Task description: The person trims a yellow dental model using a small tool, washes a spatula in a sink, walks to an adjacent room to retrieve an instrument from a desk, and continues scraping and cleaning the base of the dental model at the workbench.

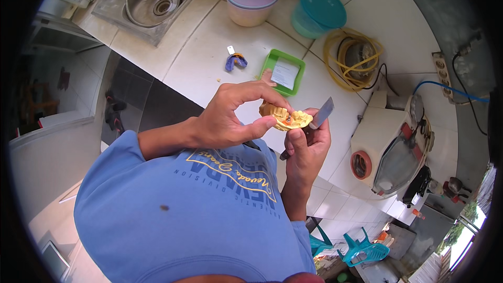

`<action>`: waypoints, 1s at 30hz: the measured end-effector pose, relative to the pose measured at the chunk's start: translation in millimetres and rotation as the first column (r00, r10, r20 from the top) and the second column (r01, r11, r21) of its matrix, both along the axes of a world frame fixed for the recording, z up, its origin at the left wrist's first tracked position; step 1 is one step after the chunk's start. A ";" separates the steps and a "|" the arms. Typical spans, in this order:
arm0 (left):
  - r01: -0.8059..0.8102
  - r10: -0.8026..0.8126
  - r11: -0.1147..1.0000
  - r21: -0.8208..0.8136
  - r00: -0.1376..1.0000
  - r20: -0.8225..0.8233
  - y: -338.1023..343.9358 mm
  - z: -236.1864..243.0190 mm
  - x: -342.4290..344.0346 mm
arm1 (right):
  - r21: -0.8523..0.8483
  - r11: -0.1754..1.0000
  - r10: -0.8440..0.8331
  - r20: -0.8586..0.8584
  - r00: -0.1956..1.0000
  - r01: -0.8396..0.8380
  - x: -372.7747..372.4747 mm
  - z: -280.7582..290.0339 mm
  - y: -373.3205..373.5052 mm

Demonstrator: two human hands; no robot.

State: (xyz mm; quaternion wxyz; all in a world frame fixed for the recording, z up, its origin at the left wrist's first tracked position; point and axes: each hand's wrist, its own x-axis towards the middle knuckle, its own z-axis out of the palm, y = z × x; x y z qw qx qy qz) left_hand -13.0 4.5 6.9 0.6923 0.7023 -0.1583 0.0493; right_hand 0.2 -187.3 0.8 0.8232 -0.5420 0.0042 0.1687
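Note:
A yellow dental cast (299,120) with a row of moulded teeth is held up in front of my chest. Orange-red material and a small metallic piece show near the middle of its arch. My left hand (228,115) grips the cast's left side between thumb and fingers. Closed around a knife (324,112), my right hand (309,149) also touches the cast's right end with its thumb side. The broad blade points up and away to the right; its dark handle end shows below the palm. The fingers partly hide both things.
On the white tiled counter lie a purple dental impression (236,62) and a green tray (299,76) holding paper and a pinkish piece. Behind stand two lidded tubs (251,13), (314,23), coiled yellow hose (335,68), and a sink (146,2). A cream box-shaped machine (374,126) stands right.

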 end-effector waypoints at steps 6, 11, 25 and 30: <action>-0.025 0.010 0.989 0.148 0.995 0.100 1.7 -11.4 6.4 | -0.130 0.991 0.033 0.066 0.997 -0.024 1.6 -11.6 1.0; 0.010 -0.017 0.976 0.219 0.999 0.030 -6.8 -30.0 4.0 | -0.165 0.985 0.038 -0.019 0.999 -0.041 -3.1 -43.5 -12.6; -0.154 0.181 0.896 0.417 0.983 -0.024 1.4 -64.7 -26.4 | -0.432 0.876 -0.297 -0.130 0.946 0.215 34.1 -242.5 -79.5; -0.168 0.268 0.852 0.496 0.954 -0.138 -1.1 -77.4 -43.1 | -0.573 0.817 -0.166 -0.118 0.979 0.069 36.6 -254.7 -75.2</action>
